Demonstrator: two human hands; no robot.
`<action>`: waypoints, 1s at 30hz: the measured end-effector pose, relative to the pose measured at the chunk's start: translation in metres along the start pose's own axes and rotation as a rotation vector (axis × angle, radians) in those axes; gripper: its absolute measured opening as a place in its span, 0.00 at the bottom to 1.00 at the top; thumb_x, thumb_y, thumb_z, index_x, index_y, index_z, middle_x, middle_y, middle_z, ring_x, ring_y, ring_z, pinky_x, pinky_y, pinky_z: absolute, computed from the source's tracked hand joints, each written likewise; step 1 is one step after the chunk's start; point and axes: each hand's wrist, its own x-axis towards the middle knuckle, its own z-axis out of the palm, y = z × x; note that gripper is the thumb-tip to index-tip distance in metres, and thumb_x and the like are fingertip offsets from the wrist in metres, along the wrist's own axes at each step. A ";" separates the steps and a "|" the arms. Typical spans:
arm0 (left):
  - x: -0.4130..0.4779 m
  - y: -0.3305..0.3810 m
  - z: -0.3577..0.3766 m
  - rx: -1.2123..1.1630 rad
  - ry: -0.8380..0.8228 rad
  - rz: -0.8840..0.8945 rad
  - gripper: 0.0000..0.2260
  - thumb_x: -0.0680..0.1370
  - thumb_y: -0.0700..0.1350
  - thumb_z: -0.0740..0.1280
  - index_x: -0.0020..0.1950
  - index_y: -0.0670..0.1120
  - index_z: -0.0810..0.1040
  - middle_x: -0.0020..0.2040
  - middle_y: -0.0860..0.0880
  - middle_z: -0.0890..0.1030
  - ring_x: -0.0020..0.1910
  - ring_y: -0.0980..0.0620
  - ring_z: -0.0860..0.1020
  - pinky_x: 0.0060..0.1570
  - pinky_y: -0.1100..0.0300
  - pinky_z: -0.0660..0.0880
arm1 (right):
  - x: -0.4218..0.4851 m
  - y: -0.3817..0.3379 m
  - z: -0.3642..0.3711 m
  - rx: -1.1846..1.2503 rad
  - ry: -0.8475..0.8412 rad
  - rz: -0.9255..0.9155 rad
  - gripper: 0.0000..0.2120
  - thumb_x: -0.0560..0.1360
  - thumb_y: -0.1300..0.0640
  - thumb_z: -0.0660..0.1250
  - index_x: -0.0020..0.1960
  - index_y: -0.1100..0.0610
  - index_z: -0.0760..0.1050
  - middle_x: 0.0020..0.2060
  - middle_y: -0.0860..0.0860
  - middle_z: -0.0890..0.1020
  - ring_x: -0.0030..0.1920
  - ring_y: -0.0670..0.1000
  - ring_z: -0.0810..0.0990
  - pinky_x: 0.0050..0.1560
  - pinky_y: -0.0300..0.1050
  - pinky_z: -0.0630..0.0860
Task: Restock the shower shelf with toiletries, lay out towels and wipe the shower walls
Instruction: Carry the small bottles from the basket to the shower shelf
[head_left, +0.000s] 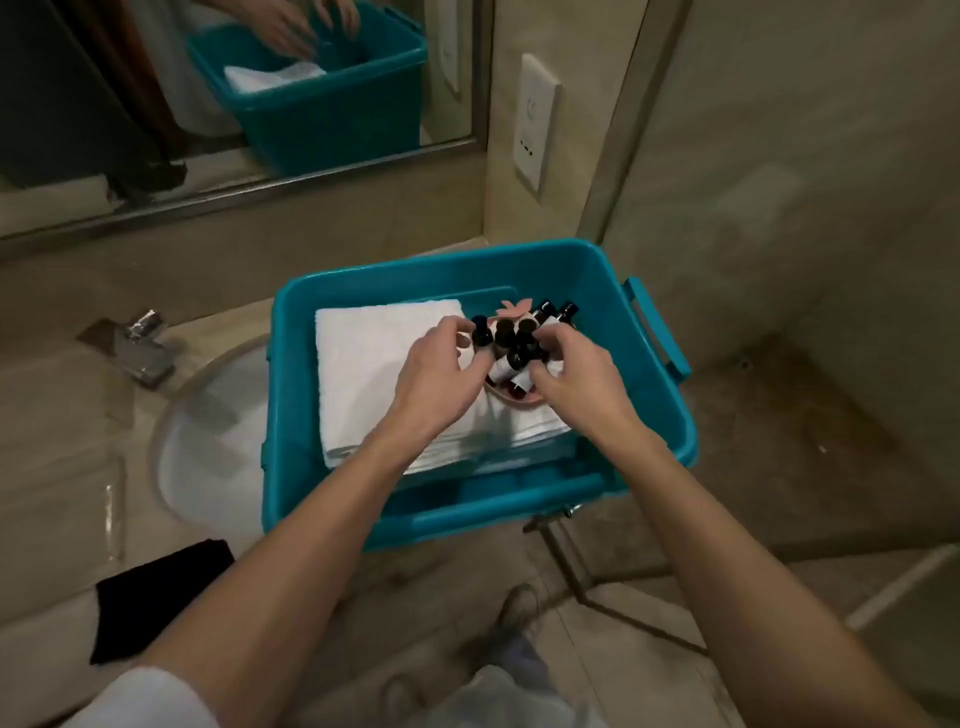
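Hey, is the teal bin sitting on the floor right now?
No, the teal bin rests up on the vanity counter beside the sink, with both hands reaching into it.

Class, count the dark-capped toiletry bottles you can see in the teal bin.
5 at least: a bottle cluster between the left hand and right hand, above the white towels. Three stand at the fingertips, two behind; fingers may hide others.

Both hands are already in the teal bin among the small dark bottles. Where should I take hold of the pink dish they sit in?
By the pink dish's near rim, from above and your side. It rests on the folded white towel, and the bottles fill its middle.
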 end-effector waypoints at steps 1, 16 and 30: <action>0.009 0.000 0.002 0.042 0.013 -0.018 0.18 0.79 0.55 0.63 0.66 0.50 0.72 0.59 0.50 0.79 0.57 0.50 0.77 0.58 0.50 0.76 | 0.008 0.003 0.000 -0.031 -0.026 0.010 0.18 0.76 0.53 0.66 0.66 0.51 0.74 0.59 0.47 0.81 0.59 0.52 0.80 0.57 0.54 0.78; 0.071 -0.009 0.037 0.424 0.069 -0.114 0.09 0.80 0.53 0.63 0.58 0.52 0.75 0.48 0.53 0.83 0.48 0.48 0.79 0.39 0.56 0.69 | 0.047 0.025 0.015 -0.247 -0.112 -0.023 0.13 0.75 0.48 0.68 0.56 0.52 0.72 0.51 0.51 0.82 0.50 0.59 0.81 0.41 0.50 0.72; 0.018 0.003 -0.022 -0.381 0.192 -0.090 0.06 0.76 0.51 0.73 0.50 0.51 0.83 0.41 0.51 0.82 0.39 0.60 0.76 0.42 0.67 0.73 | 0.018 0.005 0.004 0.158 0.071 0.182 0.12 0.71 0.51 0.71 0.52 0.46 0.71 0.44 0.43 0.81 0.46 0.49 0.81 0.47 0.51 0.78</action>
